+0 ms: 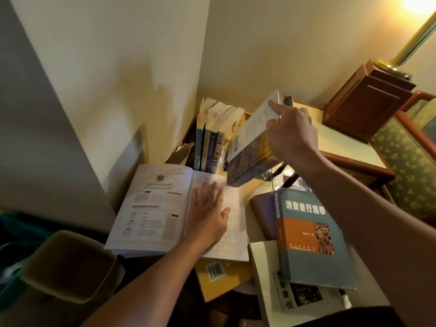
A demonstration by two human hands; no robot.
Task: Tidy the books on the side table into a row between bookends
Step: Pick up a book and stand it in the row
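Several books (213, 138) stand upright in a row in the wall corner. My right hand (291, 135) grips a thick white-and-blue book (251, 147) from above, holding it tilted in the air just right of that row. My left hand (208, 212) lies flat, fingers spread, on the right page of a large open book (155, 208). A blue and orange hardback (311, 234) lies flat to the right on other books. A yellow book (224, 277) and a pale magazine (283, 293) lie below. No bookend can be made out clearly.
A beige waste bin (70, 267) stands at the lower left. A brown wooden box (363, 100) with a brass lamp pole (410, 41) sits at the back right on a white-topped desk (346, 145). A green patterned chair (405, 166) is at the far right.
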